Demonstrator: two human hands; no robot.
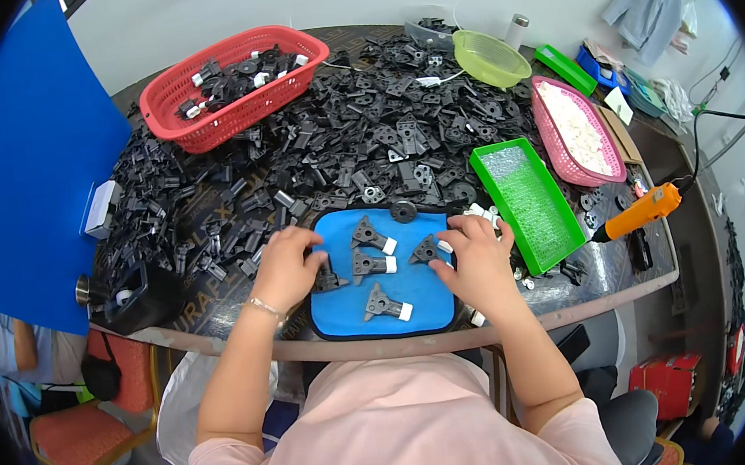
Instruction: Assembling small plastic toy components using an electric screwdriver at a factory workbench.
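Note:
On the blue mat (334, 227) in front of me lie several black, pointed plastic parts with white end blocks, among them an upper part (367, 232), a middle part (368, 265) and a lower part (380, 303). My left hand (285, 265) is at the mat's left edge, fingers curved and apart. Just beyond its thumb is a dark plastic part (329, 278), partly overlapped by the hand. My right hand (481, 263) reaches in from the right, thumb and forefinger on either side of the white end of another black part (424, 249). A round black disc (403, 211) sits at the mat's top edge.
Loose black parts (328, 130) cover the table behind the mat. A red basket (204, 132) holds more of them. Rightward are a green tray (557, 216), a pink basket (549, 128) of white pieces, a yellow-green bowl (492, 58) and an orange electric screwdriver (645, 211).

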